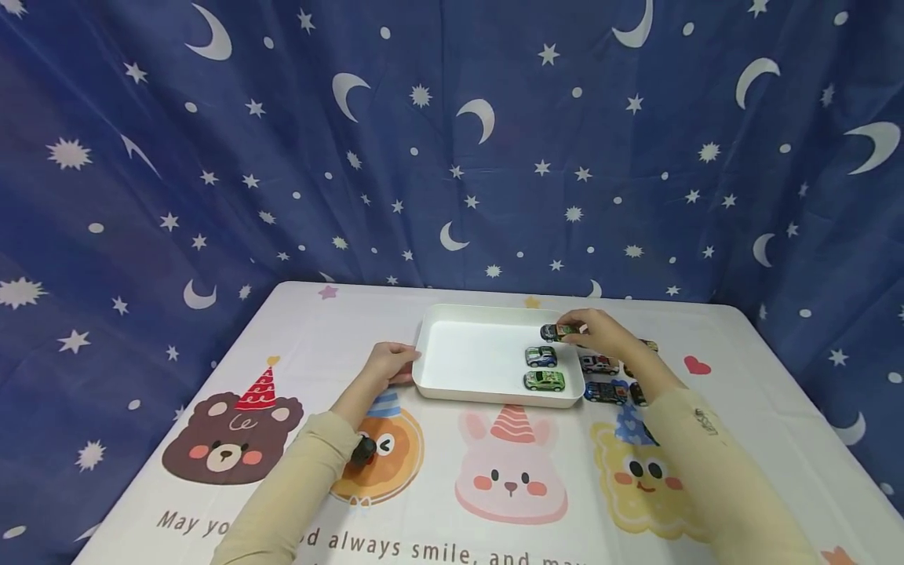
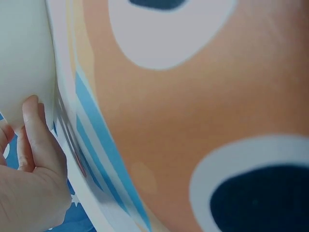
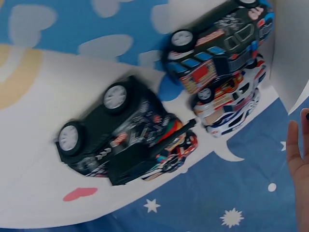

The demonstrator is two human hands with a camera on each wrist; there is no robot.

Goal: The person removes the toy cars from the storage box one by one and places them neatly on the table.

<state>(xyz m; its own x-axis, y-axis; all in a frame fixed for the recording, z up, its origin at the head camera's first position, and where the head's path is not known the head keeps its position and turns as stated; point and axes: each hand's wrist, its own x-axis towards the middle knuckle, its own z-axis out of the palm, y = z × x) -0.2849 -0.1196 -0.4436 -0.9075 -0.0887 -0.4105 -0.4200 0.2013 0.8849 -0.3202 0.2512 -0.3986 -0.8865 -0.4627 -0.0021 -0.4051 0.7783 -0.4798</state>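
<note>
The right hand (image 1: 600, 331) pinches a dark toy car (image 1: 552, 333) between thumb and fingers, the gap between them only as wide as the car. The car is at the back right corner of the white tray (image 1: 469, 353), its front end sticking out past the fingertips; whether its wheels touch the tray floor I cannot tell. The left hand (image 1: 384, 367) grips the tray's left edge, thumb and fingers bent in close against the wall. In front of the pinched car, inside the tray, sit a white-and-blue car (image 1: 541, 357) and, nearest the front wall, a green car (image 1: 544, 381). Just outside the right wall, a white patterned car (image 1: 599, 365) and a dark blue car (image 1: 603, 392) lie on the tablecloth (image 1: 438, 479), with more cars partly hidden by the right arm
</note>
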